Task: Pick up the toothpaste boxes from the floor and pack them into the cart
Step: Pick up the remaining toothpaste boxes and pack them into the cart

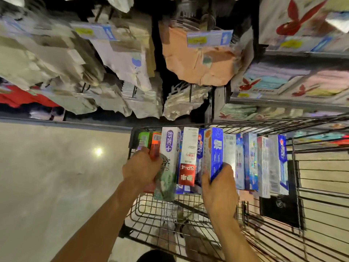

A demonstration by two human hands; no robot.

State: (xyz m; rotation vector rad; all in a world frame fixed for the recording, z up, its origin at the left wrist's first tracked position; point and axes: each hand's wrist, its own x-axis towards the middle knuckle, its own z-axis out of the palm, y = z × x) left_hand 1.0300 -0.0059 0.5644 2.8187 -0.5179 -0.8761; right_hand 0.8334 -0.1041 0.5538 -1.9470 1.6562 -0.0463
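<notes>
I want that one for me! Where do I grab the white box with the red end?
Probably pinch the red end of the white box, coming from the near side of the cart. It stands on edge, squeezed between other boxes, so only that near end and its top edge look free.

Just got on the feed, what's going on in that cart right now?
A person is packing toothpaste boxes into the wire cart. A row of boxes stands on edge across it. The left hand grips the red box near the row's left end, and the right hand grips a blue box near the middle, apparently squaring up the row. Shelves of packaged goods stand behind.
</notes>
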